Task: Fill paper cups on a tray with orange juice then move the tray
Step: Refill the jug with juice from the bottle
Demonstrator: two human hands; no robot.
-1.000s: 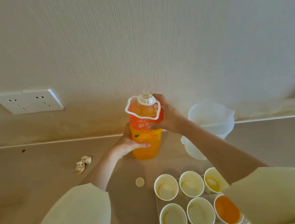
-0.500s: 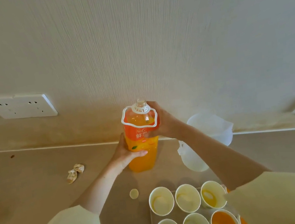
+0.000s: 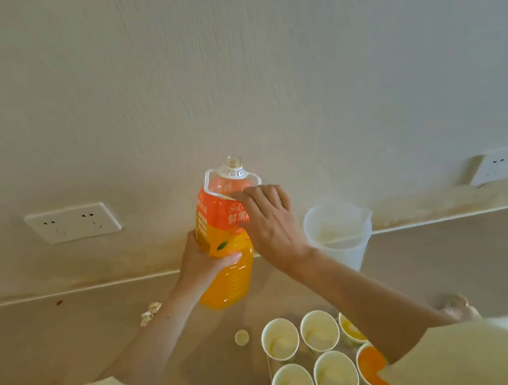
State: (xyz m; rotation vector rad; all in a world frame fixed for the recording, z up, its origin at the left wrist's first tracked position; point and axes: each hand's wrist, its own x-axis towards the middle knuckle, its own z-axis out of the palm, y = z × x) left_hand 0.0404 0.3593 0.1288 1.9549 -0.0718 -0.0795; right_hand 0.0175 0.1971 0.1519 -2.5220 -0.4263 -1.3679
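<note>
The left hand (image 3: 205,261) wraps the bottle's (image 3: 225,251) lower body and the right hand (image 3: 267,220) curls round its shoulder. The uncapped bottle has just left the worktop (image 3: 69,341), tilted, behind the cups (image 3: 280,339). Pouring likely resumes.

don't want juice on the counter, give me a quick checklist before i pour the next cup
1. Cap off: bottle mouth is open, cap lies on the counter: ok.
2. Grip: left hand grips the bottle body, right hand holds its shoulder: ok.
3. Juice left: bottle mostly full: ok.
4. Targets: empty cups in view: ok.
5. Mouth over a cup: bottle is near upright, behind the empty cups: not ok.
6. Levels further right: right sleeve hides some: cannot tell.
</note>
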